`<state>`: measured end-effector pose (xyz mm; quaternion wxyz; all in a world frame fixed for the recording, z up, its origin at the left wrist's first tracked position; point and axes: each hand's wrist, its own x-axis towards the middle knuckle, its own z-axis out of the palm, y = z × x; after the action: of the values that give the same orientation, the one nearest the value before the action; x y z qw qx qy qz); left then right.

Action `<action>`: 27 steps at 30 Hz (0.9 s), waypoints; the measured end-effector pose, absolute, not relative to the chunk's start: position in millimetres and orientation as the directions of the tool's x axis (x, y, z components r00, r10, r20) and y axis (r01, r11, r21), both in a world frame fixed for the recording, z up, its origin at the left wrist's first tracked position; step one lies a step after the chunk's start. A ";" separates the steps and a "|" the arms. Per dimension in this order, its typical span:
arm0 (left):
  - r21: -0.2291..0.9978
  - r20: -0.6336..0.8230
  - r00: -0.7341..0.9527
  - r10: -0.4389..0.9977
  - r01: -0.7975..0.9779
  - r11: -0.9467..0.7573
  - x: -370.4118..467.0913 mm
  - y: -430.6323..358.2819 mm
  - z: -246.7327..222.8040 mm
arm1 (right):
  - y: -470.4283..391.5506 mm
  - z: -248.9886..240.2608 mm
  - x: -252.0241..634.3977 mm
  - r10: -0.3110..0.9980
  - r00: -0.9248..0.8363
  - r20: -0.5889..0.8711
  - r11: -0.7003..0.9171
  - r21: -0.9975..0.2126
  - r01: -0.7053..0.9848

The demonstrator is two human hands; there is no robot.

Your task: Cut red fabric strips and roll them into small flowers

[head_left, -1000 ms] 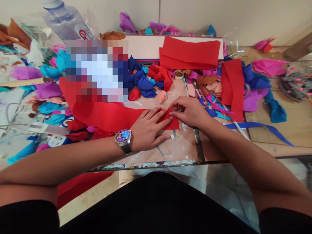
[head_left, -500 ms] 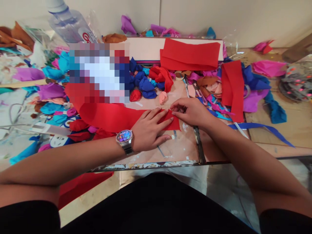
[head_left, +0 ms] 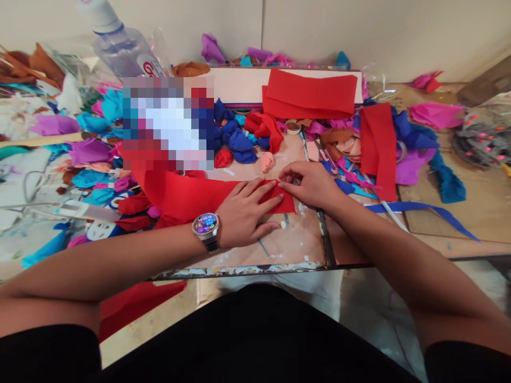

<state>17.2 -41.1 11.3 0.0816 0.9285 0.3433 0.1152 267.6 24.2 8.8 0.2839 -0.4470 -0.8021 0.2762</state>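
A long strip of red crepe paper (head_left: 187, 194) runs across the table, curving up at its left end towards a blurred-out patch. My left hand (head_left: 252, 211), with a watch on its wrist, lies flat on the strip with its fingers spread. At the strip's upper right edge my right hand (head_left: 305, 183) is closed, thumb and forefinger pinched at the paper beside my left fingertips. Its other fingers are curled. A small peach crumpled paper piece (head_left: 267, 161) lies just beyond my hands.
Crumpled blue pieces (head_left: 239, 143) and a tape roll (head_left: 293, 127) lie behind. Folded red sheets (head_left: 311, 94) rest on a white box (head_left: 239, 85); another red strip (head_left: 378, 149) lies right. A clear bottle (head_left: 128, 50) stands back left. Blue ribbon (head_left: 435, 210) reaches the table's front edge.
The view has shifted slightly, and the strip's raised left part sits a little lower and further right. Both hands keep nearly the same place on the red paper.
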 end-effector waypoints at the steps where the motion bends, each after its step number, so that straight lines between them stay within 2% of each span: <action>1: 0.229 0.156 0.737 0.658 0.621 -0.749 17.3 -41.1 11.2 | 24.1 8.1 266.7 0.881 -0.426 0.205 0.436 -0.699 0.567; 18: 0.175 0.163 0.728 0.666 0.643 -0.746 18.3 -43.2 14.2 | 22.6 6.3 260.1 0.926 -0.330 0.182 0.367 -0.635 0.680; 27: 0.204 0.174 0.721 0.670 0.640 -0.741 16.9 -41.7 11.2 | 30.9 16.0 276.5 0.798 -0.552 0.241 0.549 -0.667 0.503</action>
<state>16.9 -41.7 11.2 0.0647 0.9255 0.3539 0.1186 276.5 30.9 16.0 0.2703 -0.3885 -0.8375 0.2730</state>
